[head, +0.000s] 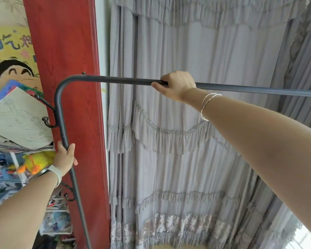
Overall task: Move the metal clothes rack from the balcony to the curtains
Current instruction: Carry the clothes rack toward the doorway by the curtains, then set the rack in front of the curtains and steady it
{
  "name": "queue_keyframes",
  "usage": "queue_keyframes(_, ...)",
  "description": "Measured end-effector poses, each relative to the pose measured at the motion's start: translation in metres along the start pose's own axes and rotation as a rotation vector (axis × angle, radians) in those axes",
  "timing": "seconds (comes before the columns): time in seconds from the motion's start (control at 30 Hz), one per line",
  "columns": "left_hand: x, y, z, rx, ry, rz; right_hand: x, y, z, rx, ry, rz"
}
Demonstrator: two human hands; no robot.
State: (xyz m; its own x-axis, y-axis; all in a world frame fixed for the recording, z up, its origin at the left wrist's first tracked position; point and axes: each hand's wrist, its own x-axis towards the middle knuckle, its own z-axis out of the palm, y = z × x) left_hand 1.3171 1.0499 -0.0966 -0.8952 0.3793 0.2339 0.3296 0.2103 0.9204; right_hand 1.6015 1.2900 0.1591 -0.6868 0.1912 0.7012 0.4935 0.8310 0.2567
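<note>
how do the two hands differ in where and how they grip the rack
The left hand wraps the rack's upright side post, low down; the right hand closes over the horizontal top bar, higher up. The left wrist wears a white band, the right thin silver bangles. Both are shut on the metal clothes rack.

Got my right hand [176,85] wrapped over the top bar of the metal clothes rack [115,80] and my left hand [65,157] gripping its side post, with the grey ruffled curtains [196,150] right behind it.
</note>
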Motion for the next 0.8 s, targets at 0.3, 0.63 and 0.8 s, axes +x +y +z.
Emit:
queue_keyframes(0.3,-0.005,0.009,-0.003,0.059,-0.002,-0.069,0.003,0.001,0.007,0.024,-0.002,0.009)
queue_keyframes(0.63,-0.009,0.041,0.010,0.201,-0.074,-0.177,-0.007,0.030,0.000,0.099,-0.143,0.028)
queue_keyframes(0.8,-0.017,0.076,0.012,0.365,-0.009,-0.070,-0.025,0.053,-0.014,0.150,-0.194,0.024)
